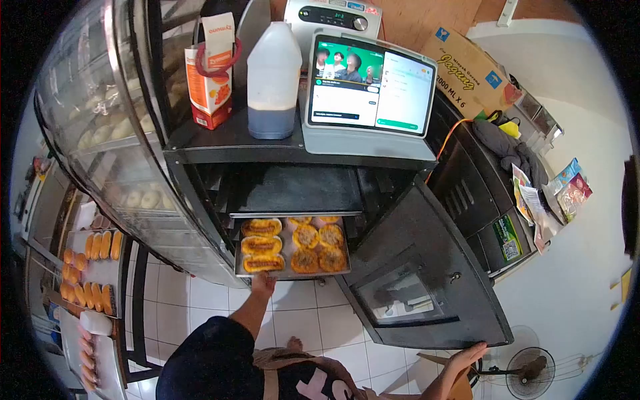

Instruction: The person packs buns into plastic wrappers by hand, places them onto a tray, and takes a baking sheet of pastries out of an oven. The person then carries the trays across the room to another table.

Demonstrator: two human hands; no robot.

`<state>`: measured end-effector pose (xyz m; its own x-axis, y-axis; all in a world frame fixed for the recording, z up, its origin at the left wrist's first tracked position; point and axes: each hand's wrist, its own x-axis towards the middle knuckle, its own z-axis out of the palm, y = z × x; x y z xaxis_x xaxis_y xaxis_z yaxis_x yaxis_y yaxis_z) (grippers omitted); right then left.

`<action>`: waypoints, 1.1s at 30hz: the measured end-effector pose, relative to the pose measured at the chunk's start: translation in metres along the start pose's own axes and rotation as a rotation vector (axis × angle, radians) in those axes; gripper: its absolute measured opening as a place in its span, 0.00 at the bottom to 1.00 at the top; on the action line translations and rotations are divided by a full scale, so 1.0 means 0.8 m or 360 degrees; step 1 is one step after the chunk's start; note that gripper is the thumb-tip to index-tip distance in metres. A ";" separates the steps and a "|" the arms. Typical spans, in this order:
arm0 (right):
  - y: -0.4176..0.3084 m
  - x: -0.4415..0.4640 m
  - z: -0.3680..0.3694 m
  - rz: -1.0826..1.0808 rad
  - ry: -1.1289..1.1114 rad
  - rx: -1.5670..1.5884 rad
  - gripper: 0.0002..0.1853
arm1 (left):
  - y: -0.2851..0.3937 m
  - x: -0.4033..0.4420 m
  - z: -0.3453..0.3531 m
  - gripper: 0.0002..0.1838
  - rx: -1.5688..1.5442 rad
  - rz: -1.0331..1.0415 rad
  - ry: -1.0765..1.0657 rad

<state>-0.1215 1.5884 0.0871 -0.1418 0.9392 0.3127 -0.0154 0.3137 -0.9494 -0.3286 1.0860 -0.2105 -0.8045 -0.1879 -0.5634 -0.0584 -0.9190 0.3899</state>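
Observation:
My left hand (263, 284) is closed on the front edge of a metal baking tray (285, 273). The tray sits partly inside a black metal cabinet (287, 155), with its front end sticking out. On it lie oblong filled breads (262, 245) to the left and round topped breads (305, 261) to the right, all golden yellow. To the right, my right hand (467, 357) has its fingers on the outer edge of the cabinet's windowed door (460, 293), which stands swung open. Above the tray, a dark, bare tray (293, 190) occupies a higher slot.
On the cabinet top stand a carton (211, 93), a jug of dark liquid (272, 87) and a tablet (370, 87). A plastic-covered rack (113, 87) with pale dough stands left. Below it are trays of buns (100, 267). A fan (531, 373) is at lower right.

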 end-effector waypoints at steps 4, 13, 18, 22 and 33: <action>0.010 0.012 0.001 -0.0064 -0.0086 0.0009 0.37 | -0.012 -0.088 -0.029 0.11 -0.0121 -0.0143 0.0014; 0.033 0.024 -0.026 -0.0066 -0.0586 -0.0048 0.35 | 0.003 -0.315 -0.128 0.13 0.0073 -0.0542 0.0033; 0.086 -0.009 -0.062 -0.0062 -0.1038 0.0173 0.28 | 0.039 -0.375 -0.245 0.18 -0.0002 -0.0934 0.0045; 0.047 -0.036 -0.076 -0.0190 -0.1279 -0.0170 0.18 | 0.083 -0.466 -0.293 0.18 0.0129 -0.0814 -0.0177; 0.014 -0.125 -0.080 -0.0667 -0.0978 -0.0347 0.15 | 0.094 -0.517 -0.643 0.16 0.1403 -0.0031 -0.0852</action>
<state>-0.0443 1.5070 0.0474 -0.6919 0.5102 0.5109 -0.0025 0.7059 -0.7083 0.3042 0.9166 -0.3230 -0.9439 0.2019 -0.2613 -0.3135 -0.2989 0.9013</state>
